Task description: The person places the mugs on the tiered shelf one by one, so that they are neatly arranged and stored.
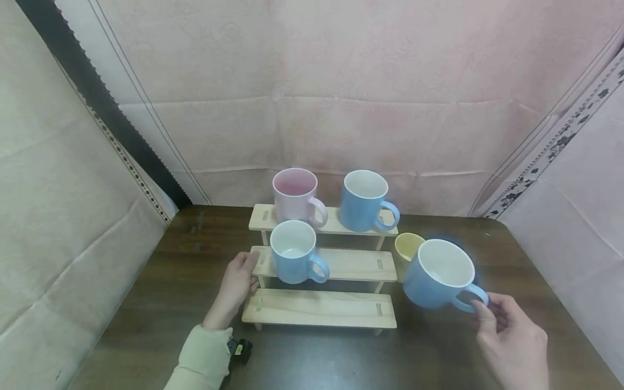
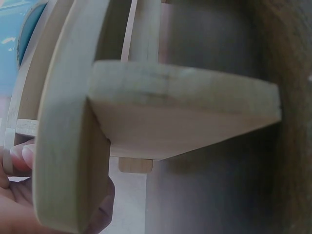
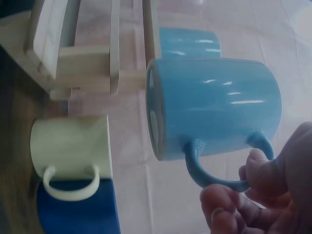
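In the head view, my left hand (image 1: 235, 281) grips the left end of the middle step of a three-step wooden stand (image 1: 319, 307). The left wrist view has the stand's boards (image 2: 63, 126) up close, with my fingers partly hidden behind them. My right hand (image 1: 514, 336) pinches the handle of a light blue mug (image 3: 219, 105), held up, tilted, to the right of the stand. On the middle step, at its left, stands another light blue mug (image 1: 291, 262). The top step carries a pale purple mug (image 1: 294, 203) and a third light blue mug (image 1: 359, 208).
A pale yellow mug (image 3: 70, 146) and a dark blue mug (image 3: 80, 207) stand on the dark wooden table (image 1: 205, 238) right of the stand; the held mug partly covers them in the head view. Pale cloth (image 1: 317, 135) hangs behind and at both sides.
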`<state>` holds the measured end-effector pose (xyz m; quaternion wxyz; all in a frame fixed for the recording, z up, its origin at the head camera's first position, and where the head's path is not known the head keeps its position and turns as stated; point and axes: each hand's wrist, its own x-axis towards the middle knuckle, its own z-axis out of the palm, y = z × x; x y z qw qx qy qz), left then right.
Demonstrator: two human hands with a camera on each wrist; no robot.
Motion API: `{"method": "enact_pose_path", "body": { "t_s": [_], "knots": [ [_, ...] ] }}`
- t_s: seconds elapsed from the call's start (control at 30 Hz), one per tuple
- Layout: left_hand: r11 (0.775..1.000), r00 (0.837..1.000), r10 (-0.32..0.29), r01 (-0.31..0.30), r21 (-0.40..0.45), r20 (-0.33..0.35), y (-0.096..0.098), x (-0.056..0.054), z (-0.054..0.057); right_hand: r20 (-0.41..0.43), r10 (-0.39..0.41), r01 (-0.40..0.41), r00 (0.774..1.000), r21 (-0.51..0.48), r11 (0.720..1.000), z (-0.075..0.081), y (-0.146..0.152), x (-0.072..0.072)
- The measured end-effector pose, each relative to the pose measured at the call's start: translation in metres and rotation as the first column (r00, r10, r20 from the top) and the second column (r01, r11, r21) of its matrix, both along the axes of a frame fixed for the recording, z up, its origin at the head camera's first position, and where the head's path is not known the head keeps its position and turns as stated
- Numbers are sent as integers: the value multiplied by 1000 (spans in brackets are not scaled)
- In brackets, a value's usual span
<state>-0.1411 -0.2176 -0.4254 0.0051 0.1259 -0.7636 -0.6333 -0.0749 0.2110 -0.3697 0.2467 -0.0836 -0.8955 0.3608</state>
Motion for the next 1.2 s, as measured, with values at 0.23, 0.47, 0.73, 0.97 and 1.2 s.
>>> {"method": "enact_pose_path", "body": {
  "t_s": [0.23, 0.47, 0.73, 0.97, 1.2],
  "knots": [
    [1000, 1000, 5, -5, -1, -8, 0, -1, -2, -64, 76, -75, 995, 22, 997, 2, -12, -5],
    [1000, 1000, 7, -7, 5, -9, 0, -2, -3, -156, 154, -143, 976, 80, 986, 1, -25, -14],
    [1000, 1000, 10, -10, 12, -9, 0, -1, -3, -178, 223, -210, 958, 88, 974, 0, -40, -24],
    [1000, 1000, 11, -11, 6, -1, 0, -2, -2, -150, 258, -250, 954, 67, 966, -5, -52, -32],
    [1000, 1000, 4, -4, 9, 0, -1, -1, -2, -159, 281, -278, 946, 44, 960, -9, -62, -38]
  ]
}}
